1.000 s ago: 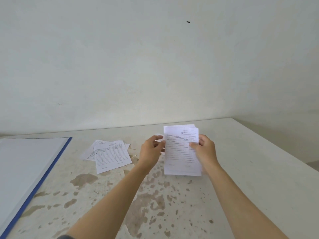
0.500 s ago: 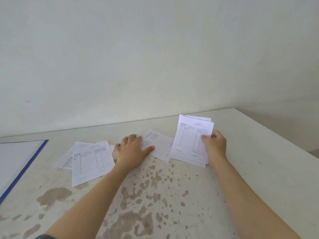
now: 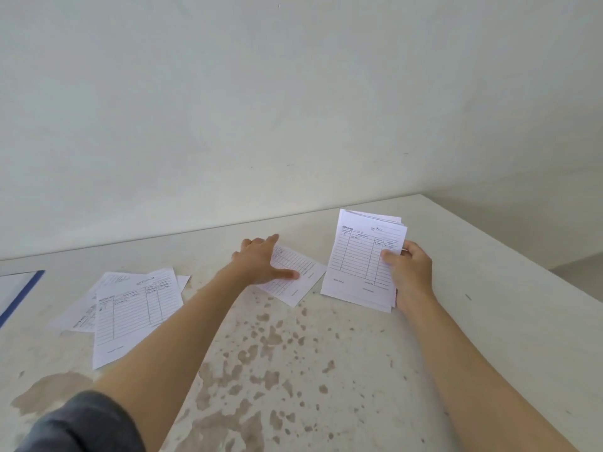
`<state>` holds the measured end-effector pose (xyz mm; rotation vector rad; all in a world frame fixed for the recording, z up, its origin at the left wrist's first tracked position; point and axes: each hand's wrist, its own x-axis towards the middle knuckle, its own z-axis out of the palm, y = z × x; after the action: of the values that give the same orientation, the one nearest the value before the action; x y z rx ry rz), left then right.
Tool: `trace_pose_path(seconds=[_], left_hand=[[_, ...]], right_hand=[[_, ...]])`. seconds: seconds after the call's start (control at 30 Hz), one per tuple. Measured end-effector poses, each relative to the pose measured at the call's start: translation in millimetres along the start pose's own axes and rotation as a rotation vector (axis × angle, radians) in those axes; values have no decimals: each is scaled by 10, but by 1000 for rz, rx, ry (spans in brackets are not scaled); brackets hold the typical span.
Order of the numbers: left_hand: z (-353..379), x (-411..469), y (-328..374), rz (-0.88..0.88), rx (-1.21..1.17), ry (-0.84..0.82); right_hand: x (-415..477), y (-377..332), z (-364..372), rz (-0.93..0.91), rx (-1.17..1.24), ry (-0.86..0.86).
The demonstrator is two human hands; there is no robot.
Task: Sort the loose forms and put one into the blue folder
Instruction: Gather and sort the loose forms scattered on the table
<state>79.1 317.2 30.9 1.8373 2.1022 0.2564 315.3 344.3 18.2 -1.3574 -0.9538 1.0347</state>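
My right hand [image 3: 408,272] grips a stack of white ruled forms [image 3: 359,256] by its right edge, tilted up off the table. My left hand [image 3: 261,261] lies flat with spread fingers on a single form [image 3: 298,282] on the table, just left of the stack. Further left, a loose pile of forms [image 3: 130,305] lies overlapping on the table. The blue folder [image 3: 18,288] lies open at the far left edge, with only its blue border and a white inner page in view.
The table [image 3: 326,370] is white with brown worn patches in the middle and front. A pale wall rises right behind it. The table's right edge runs diagonally past my right hand.
My left hand let go of the stack, laid one form on the table and now presses further over it. The stack in my right hand shifted right and higher.
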Motion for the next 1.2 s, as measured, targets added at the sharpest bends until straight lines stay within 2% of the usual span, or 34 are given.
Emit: trace_pose_path(seconds=[0.17, 0.33, 0.5, 0.67, 0.73, 0.93, 1.07, 1.2], left_hand=[[-38, 35, 34, -34, 48, 16], [-24, 53, -15, 73, -42, 21], [46, -18, -94, 142, -258, 189], [42, -176, -94, 172, -505, 299], [-15, -256, -105, 150, -660, 272], [-202, -574, -270, 27, -1208, 9], [-220, -819, -415, 11, -1329, -99], [-217, -1025, -515, 25, -1353, -104]], right_hand=[[-2, 4, 8, 8, 15, -13], [-33, 2, 22, 4, 50, -29], [-59, -13, 14, 4, 83, -99], [-119, -66, 43, 15, 82, -299], [-162, -113, 79, 8, 90, -368], [-348, -240, 231, 88, 145, -515], [-541, -291, 333, 107, 166, -537], [-725, -335, 374, 161, 189, -594]])
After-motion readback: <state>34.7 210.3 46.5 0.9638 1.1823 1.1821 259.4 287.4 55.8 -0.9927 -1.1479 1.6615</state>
